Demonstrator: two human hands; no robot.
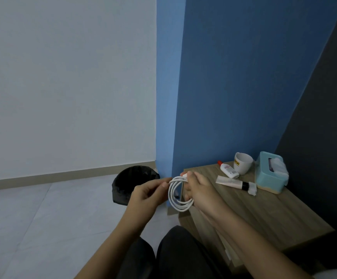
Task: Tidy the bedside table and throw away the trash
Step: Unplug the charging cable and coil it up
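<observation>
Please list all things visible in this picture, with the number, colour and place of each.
bedside table: one, brown wood, right side of the view
cable: one, white, coiled, held before the table's left corner
bin: one, black, on the floor left of the table
mug: one, white, at the table's back
bottle: one, white with red cap, lying beside the mug
tube: one, pale with black cap, lying before the bottle
paper scrap: one, white, crumpled, at the tube's cap
tissue box: one, teal, right of the mug
left hand: pinches the cable
right hand: grips the coil
</observation>
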